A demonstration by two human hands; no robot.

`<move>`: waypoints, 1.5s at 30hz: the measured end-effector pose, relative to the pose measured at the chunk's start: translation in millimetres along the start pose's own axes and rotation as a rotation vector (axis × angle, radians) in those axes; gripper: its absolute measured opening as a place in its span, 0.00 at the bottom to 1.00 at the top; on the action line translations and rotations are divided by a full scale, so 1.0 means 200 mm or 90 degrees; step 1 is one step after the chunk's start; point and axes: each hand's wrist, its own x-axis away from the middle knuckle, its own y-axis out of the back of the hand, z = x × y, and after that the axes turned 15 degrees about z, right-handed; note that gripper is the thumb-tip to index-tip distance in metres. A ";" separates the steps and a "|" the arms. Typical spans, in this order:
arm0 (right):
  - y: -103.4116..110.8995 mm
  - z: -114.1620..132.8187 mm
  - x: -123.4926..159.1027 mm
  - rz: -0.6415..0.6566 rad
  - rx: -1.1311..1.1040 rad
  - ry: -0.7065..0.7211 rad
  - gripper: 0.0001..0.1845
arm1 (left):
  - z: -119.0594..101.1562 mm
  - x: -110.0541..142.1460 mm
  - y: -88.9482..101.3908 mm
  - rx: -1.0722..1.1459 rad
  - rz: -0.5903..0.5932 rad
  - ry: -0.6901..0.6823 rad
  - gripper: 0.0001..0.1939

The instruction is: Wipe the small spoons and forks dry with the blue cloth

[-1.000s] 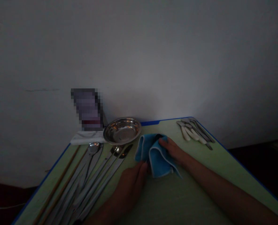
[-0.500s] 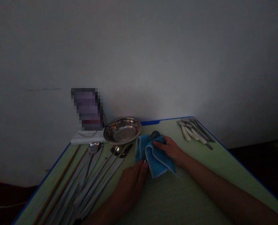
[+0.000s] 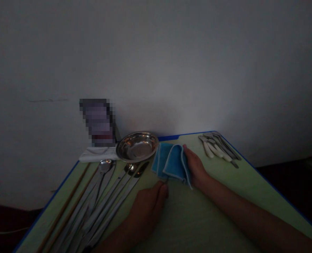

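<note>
My left hand (image 3: 149, 203) is closed on the handle of a metal spoon (image 3: 167, 180), of which only a thin bit shows above the fingers. The spoon's bowl is hidden inside a blue cloth (image 3: 175, 163) with a pale edge. My right hand (image 3: 195, 165) grips that cloth from its right side, fingers mostly behind it. Both hands are over the middle of the table. Left of my left hand lie several long-handled spoons and knives (image 3: 103, 207), side by side.
A shiny steel bowl (image 3: 137, 149) stands at the back of the green table (image 3: 198, 218), against the wall. Beside it a pixelated phone-like screen (image 3: 98, 123) leans above a white strip (image 3: 99, 154). Chopsticks (image 3: 63, 211) lie at left; white-handled cutlery (image 3: 216, 149) lies far right.
My right hand and the cloth have moved up along the spoon, away from my left hand. The spoon's rounded end showed half a second ago and is now covered. My left hand has barely moved.
</note>
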 end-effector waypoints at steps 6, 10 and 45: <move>0.02 0.03 0.00 -0.025 0.006 -0.133 0.22 | -0.01 0.01 0.00 -0.019 0.025 0.000 0.18; 0.02 0.03 0.00 0.122 -0.091 -0.105 0.15 | -0.01 0.01 0.01 0.040 -0.010 -0.008 0.19; -0.01 -0.02 0.01 0.104 0.019 -0.011 0.13 | 0.00 0.01 0.01 -0.032 0.024 -0.024 0.16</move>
